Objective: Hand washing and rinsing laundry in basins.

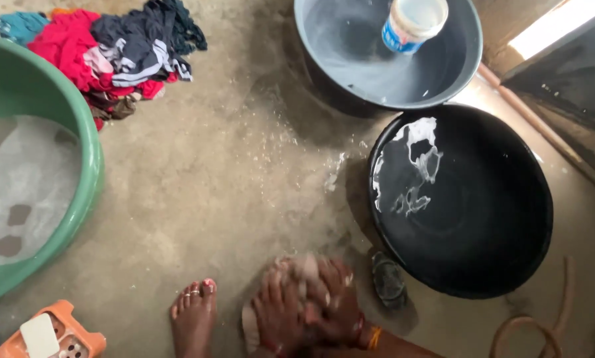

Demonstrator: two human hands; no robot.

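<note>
A small soapy cloth [297,292] is being scrubbed between the two hands at the bottom of the head view, low over the wet concrete floor [231,172] and just left of the black basin [463,199]. The left hand [277,315] is seen beside a bare foot [194,318], and the right hand [334,305], marked by a band at the wrist, is pressed against it from the right. The fingers [271,292] of both hands are curled tight on the cloth, though motion blur hides exactly how each one lies.

For the rubbing to be done well, the cloth is best kept bunched so that one fold is dragged hard across another, with the grip shifted often so that fresh parts are reached. The work is better held over or close to a basin, so that suds are not lost onto the floor. Wet, soapy cloth is judged slippery, so a firm clench is called for.

The cloth looks pale pinkish, wet and lathered; its shape cannot be made out.

The black basin holds dark water streaked with foam. A grey basin [350,59] with a white tub [413,23] in it stands beyond, a green basin [78,132] of suds lies to the left, and a heap of coloured clothes [105,46] is piled behind it.
</note>
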